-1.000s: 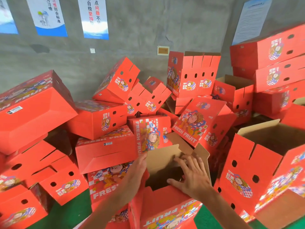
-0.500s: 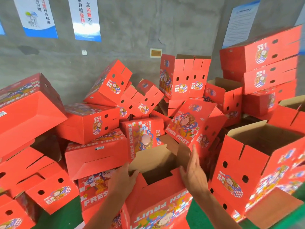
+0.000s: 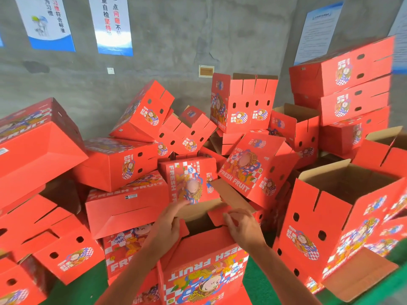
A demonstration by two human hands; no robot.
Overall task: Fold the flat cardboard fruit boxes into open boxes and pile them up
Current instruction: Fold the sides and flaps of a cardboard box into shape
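Note:
The red "FRESH FRUIT" box [image 3: 198, 271] I am folding stands at the bottom centre with its top open. Its brown far flap [image 3: 231, 194] tilts up and away. My left hand [image 3: 169, 223] lies on the left side flap with fingers stretched forward, the tips touching the brown inner wall. My right hand [image 3: 242, 225] curls its fingers and thumb round the edge of the red right side flap [image 3: 217, 216], which is bent inward over the opening. The inside of the box is dark and mostly hidden.
A loose heap of folded red boxes [image 3: 123, 164] fills the space up to the grey wall [image 3: 176, 51]. An upright open box [image 3: 343, 208] stands close on the right, with stacked boxes [image 3: 352, 89] behind it. Green floor [image 3: 253, 280] shows beside my box.
My right hand went from lying flat along the right flap to gripping it and bending it inward. My left hand slid forward over the left flap. The view shifted slightly.

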